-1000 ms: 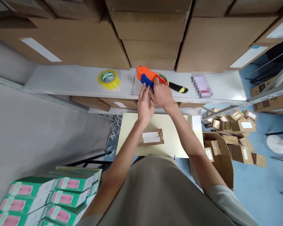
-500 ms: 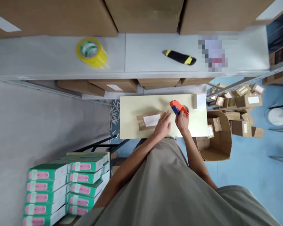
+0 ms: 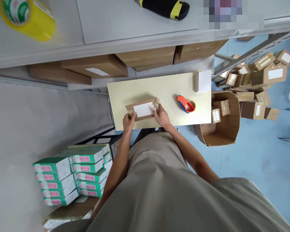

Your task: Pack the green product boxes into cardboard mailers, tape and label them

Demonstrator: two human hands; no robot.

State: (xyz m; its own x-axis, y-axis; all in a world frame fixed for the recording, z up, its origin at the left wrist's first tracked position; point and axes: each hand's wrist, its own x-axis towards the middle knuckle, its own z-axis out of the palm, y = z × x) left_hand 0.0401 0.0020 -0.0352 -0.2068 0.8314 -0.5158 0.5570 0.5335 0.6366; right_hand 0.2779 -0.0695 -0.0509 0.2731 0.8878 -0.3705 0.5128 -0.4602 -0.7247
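Observation:
Between my two hands is a small cardboard box (image 3: 140, 118) with a white label on its top and clear tape over its ends. My left hand (image 3: 129, 121) grips the box's left end, thumb on top. At the right end my right hand (image 3: 162, 116) holds the box, its thumb on the label's edge. To the right, an orange and blue tape dispenser (image 3: 185, 103) lies on the cream tabletop (image 3: 170, 87), touched by neither hand. A white box (image 3: 203, 81) stands at the table's back right corner.
On the shelf (image 3: 106, 19) above are a yellow tape roll (image 3: 26, 19) and a black and yellow utility knife (image 3: 165, 8). An open carton (image 3: 218, 138) stands right of the table; small parcels (image 3: 261, 74) lie beyond. Green and white boxes (image 3: 55, 180) are stacked at lower left.
My right hand has let go of the tape dispenser, which now lies on the table. Both hands have moved left and taken hold of the cardboard box's ends. The view has shifted.

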